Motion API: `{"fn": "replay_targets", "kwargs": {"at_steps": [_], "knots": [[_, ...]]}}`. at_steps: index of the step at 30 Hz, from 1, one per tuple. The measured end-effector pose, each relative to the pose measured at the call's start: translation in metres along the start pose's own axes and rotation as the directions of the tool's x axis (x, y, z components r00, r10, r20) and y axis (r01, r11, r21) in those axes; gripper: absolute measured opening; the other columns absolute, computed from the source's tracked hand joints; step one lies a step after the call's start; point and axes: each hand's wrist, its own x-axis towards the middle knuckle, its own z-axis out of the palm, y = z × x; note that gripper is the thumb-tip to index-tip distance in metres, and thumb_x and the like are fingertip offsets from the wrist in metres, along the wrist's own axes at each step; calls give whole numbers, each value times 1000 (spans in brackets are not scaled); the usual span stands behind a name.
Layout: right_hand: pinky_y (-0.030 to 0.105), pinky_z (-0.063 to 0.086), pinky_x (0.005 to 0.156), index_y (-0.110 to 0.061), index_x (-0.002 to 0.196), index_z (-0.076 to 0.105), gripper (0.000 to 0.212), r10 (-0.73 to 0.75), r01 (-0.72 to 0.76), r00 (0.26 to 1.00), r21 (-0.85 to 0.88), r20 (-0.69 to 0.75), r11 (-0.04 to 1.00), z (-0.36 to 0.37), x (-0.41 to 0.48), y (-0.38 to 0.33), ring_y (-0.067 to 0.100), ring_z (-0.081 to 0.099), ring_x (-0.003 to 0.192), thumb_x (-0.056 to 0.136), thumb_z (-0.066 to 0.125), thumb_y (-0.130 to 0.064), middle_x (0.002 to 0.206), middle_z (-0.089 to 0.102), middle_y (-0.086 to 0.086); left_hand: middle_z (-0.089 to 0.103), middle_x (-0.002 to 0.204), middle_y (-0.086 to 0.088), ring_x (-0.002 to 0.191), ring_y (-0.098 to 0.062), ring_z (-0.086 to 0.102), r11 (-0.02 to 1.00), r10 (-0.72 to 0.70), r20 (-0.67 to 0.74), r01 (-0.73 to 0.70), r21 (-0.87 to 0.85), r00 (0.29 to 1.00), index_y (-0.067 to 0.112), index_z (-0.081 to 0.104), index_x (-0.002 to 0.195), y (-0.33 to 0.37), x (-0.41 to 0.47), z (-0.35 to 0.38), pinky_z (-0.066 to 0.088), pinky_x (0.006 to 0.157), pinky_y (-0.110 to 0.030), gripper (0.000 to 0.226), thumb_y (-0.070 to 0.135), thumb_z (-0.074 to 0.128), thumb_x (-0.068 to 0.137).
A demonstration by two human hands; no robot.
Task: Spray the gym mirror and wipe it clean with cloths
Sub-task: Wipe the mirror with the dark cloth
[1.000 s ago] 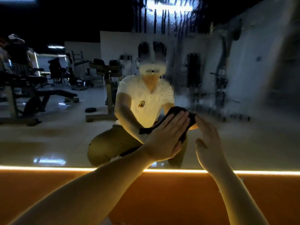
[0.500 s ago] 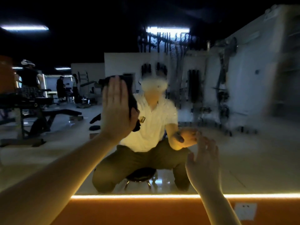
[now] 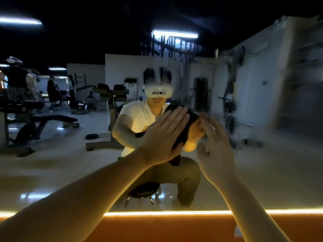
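The gym mirror [image 3: 262,165] has the left hand [image 3: 163,137] laid flat against it, fingers straight and close together, pressing a dark cloth [image 3: 189,117] to the glass at about chest height of the crouching reflection. The cloth shows past the fingertips and hangs below the heel of the palm. Just beside it the right hand [image 3: 214,151] is raised with loosely spread, straight fingers and holds nothing; blur hides whether its fingertips touch the cloth or the glass. The cloth looks soft, light and limp, so it will likely bunch or slip under a flat palm; it is best taken at its middle under a spread hand. The glass is hard, slick and breakable and calls for even, moderate pressure. Higher up, spray streaks [image 3: 167,48] run down unwiped. A glowing light strip [image 3: 174,213] edges the mirror's bottom above an orange wall [image 3: 174,229].
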Motion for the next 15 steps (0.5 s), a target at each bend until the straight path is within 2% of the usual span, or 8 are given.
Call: {"fn": "replay_targets", "kwargs": {"at_steps": [1, 3, 6, 8, 11, 13, 14, 15], "knots": [[45, 48, 108, -23, 157, 36, 64, -48, 48, 999, -22, -14, 999, -1, 6, -1, 30, 41, 144, 94, 47, -13, 163, 31, 4, -3, 172, -15, 161, -27, -7, 1000, -17, -17, 17, 22, 1000, 7, 3, 165, -21, -5, -6, -5, 131, -43, 84, 51, 40, 104], [54, 46, 110, -21, 157, 34, 66, -121, 119, 992, -105, -16, 987, -3, 24, 0, 35, 39, 145, 91, 41, -22, 164, 30, 9, -1, 172, -17, 161, -29, -4, 994, -66, -45, 70, 80, 997, 7, 1, 164, -65, -11, -22, -1, 131, -45, 86, 53, 41, 102], [57, 33, 117, -12, 158, 33, 73, -123, 114, 992, -255, -21, 960, -11, 67, 7, 38, 29, 150, 91, 29, -42, 167, 24, 16, 3, 172, -21, 161, -31, -5, 965, -198, -73, 208, 160, 977, 4, 3, 164, -123, -12, -54, 0, 131, -47, 84, 53, 33, 103], [62, 31, 118, -6, 158, 32, 75, -105, 81, 993, -346, -53, 935, -17, 92, 15, 41, 27, 151, 92, 28, -42, 167, 22, 21, 3, 172, -23, 161, -33, -3, 919, -351, -124, 367, 143, 928, 1, 5, 165, -149, -6, -70, 2, 131, -49, 83, 52, 29, 104], [63, 28, 119, 2, 157, 30, 75, -96, 57, 992, -390, -81, 919, -15, 111, 26, 40, 22, 154, 97, 28, -41, 167, 22, 24, 4, 172, -24, 161, -37, 2, 813, -561, -238, 582, 23, 793, -1, 6, 164, -154, 20, -78, 7, 131, -53, 78, 45, 28, 106], [60, 25, 122, 1, 159, 28, 73, -118, 68, 988, -403, -100, 913, -12, 109, 33, 35, 18, 157, 99, 27, -41, 169, 20, 21, 4, 172, -24, 161, -37, 1, 769, -621, -296, 637, -51, 726, -2, 6, 164, -135, 44, -73, 6, 130, -53, 75, 41, 27, 107], [59, 25, 122, -1, 160, 28, 71, -138, 87, 986, -407, -98, 909, -12, 109, 37, 34, 18, 157, 100, 28, -39, 169, 19, 19, 2, 172, -24, 161, -37, 0, 776, -614, -303, 629, -58, 729, -1, 5, 164, -123, 55, -70, 5, 131, -53, 74, 42, 27, 108], [59, 27, 122, -3, 160, 28, 70, -159, 109, 983, -406, -93, 907, -14, 109, 41, 33, 19, 157, 99, 28, -37, 169, 20, 17, 0, 173, -23, 161, -36, -2, 805, -577, -294, 592, -45, 762, 0, 3, 165, -108, 68, -65, 4, 131, -52, 75, 42, 28, 108]]}}
